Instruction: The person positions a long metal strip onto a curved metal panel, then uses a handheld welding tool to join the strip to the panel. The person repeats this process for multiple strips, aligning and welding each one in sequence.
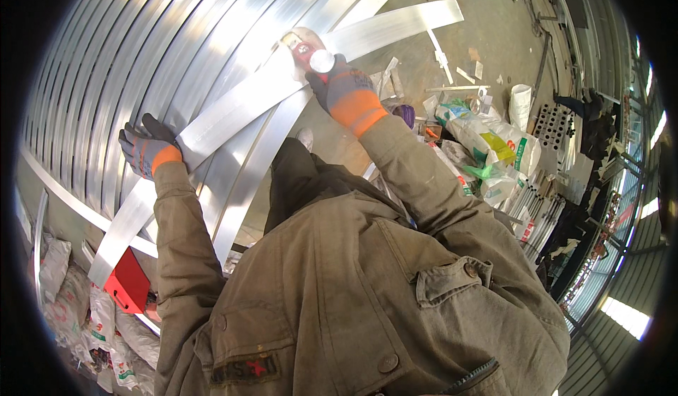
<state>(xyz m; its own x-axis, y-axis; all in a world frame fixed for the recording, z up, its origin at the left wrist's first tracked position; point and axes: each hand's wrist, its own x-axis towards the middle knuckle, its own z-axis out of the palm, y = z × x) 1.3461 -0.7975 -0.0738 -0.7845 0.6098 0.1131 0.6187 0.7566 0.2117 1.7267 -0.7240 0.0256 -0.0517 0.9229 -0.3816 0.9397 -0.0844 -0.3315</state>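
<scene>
Both hands wear grey gloves with orange cuffs. A long flat silvery metal strip [236, 110] lies diagonally across a row of parallel metal slats [120, 78]. My left hand [150, 150] rests flat by the strip's left part, fingers stretched out over the slats; my sleeve hides a piece of the strip. My right hand [344, 92] is closed round a red hand tool [302, 50] with a round pale end, held on the strip. Glare washes out the tool's front, so its exact kind does not show. Another flat strip [261, 156] slants down beneath the first.
On the right, plastic bags [487, 142] and scraps litter the floor, beside a white roll [520, 106] and stacked metal profiles [544, 219]. At lower left stand a red box [128, 283] and several wrapped bundles [78, 311]. The strip's far end [445, 13] juts past the slats.
</scene>
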